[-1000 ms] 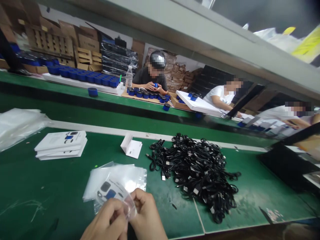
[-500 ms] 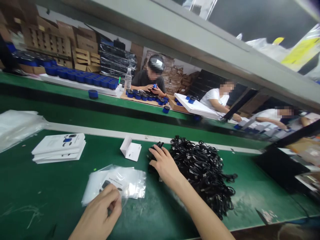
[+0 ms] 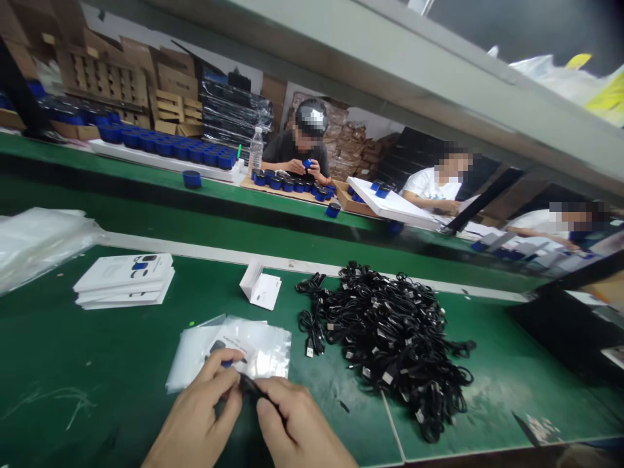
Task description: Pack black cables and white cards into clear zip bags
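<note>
My left hand (image 3: 214,396) is closed at the near edge of a clear plastic bag (image 3: 275,348) that has a printed leaflet (image 3: 236,344) in it. That bag lies on a small stack of similar bags on the green bench. Between my two hands is a bundled black cable (image 3: 249,385), its lower part hidden by fingers. My right hand (image 3: 292,416) grips it between thumb and fingers, with the front end at the bag's edge. To the right lies a large heap of black USB cables (image 3: 390,331), a few bundles lying at its left side.
A stack of white printed booklets (image 3: 124,279) lies at left, beside clear plastic bags (image 3: 39,244). Folded white cards (image 3: 263,289) stand behind the leaflet bags. Across the bench, people handle blue-and-black round items (image 3: 192,179). A shelf beam (image 3: 341,71) crosses overhead.
My right hand has come back from the left side of the cable heap to my left hand, bringing a black cable. My left hand stays by the bag. The view has shifted slightly.
</note>
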The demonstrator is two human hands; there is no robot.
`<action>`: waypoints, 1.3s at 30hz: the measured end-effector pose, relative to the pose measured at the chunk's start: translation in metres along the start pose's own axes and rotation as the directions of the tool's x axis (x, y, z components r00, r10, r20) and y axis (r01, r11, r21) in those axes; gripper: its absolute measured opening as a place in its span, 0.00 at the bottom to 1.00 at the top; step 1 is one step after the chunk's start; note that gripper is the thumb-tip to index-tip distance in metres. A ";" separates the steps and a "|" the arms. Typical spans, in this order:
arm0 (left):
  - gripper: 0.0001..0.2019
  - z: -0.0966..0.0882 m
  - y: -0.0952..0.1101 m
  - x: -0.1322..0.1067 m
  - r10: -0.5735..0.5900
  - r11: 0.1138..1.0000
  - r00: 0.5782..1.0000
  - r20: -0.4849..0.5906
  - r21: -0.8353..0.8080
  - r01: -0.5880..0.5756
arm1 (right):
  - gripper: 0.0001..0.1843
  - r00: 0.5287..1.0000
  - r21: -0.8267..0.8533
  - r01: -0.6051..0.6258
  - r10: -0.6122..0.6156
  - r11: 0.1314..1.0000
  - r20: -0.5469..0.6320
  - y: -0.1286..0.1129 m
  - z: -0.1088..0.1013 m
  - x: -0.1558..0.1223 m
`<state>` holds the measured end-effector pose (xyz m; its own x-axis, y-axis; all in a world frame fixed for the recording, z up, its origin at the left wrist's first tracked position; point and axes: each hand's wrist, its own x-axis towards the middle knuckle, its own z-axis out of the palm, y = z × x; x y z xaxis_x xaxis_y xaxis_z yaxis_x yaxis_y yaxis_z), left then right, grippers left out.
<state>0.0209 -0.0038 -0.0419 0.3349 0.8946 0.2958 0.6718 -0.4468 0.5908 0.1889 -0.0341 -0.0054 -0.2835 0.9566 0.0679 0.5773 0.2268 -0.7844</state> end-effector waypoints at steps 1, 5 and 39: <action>0.14 0.000 0.000 -0.002 0.000 1.000 1.000 -0.006 0.030 0.000 | 0.17 1.000 -0.010 -0.019 0.019 1.000 0.020 0.000 0.003 -0.001; 0.10 -0.001 0.005 -0.011 0.052 0.991 0.997 -0.055 0.124 -0.044 | 0.20 0.998 -0.050 -0.005 0.008 0.999 0.066 -0.002 0.005 0.003; 0.09 0.008 0.030 -0.028 0.073 0.997 0.983 -0.167 0.012 -0.072 | 0.11 0.859 -0.064 0.052 -0.077 0.997 -0.506 0.020 0.041 -0.010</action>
<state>0.0368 -0.0425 -0.0390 0.2684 0.8468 0.4591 0.6539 -0.5102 0.5587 0.1719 -0.0467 -0.0465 0.0997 0.8969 0.4309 0.6097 0.2872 -0.7388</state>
